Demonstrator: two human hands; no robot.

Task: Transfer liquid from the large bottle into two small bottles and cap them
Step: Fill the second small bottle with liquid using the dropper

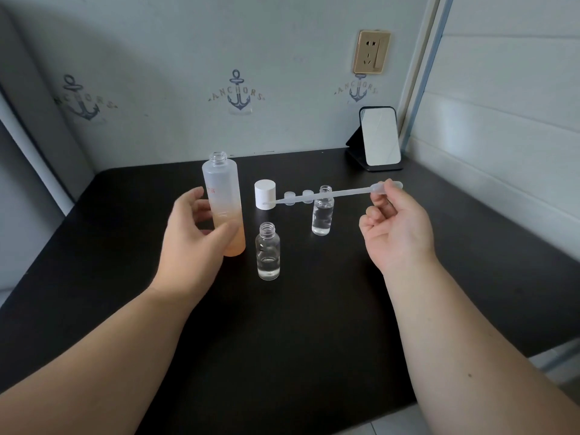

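The large frosted bottle (224, 199), uncapped, stands upright on the black table (298, 324); its lower part is orange-tinted. My left hand (196, 233) wraps loosely round its lower half, thumb in front. My right hand (395, 227) pinches the bulb of a clear plastic pipette (332, 194), which lies nearly level in the air and points left. Two small clear bottles stand open: the near one (267, 252) holds a little clear liquid, the far one (322, 211) holds more. The large white cap (265, 194) and two small clear caps (298, 197) sit behind them.
A small standing mirror (379, 136) is at the table's back right corner. The wall with anchor prints and a wall socket (372, 51) rises close behind the table. Walls close in on the left and right sides.
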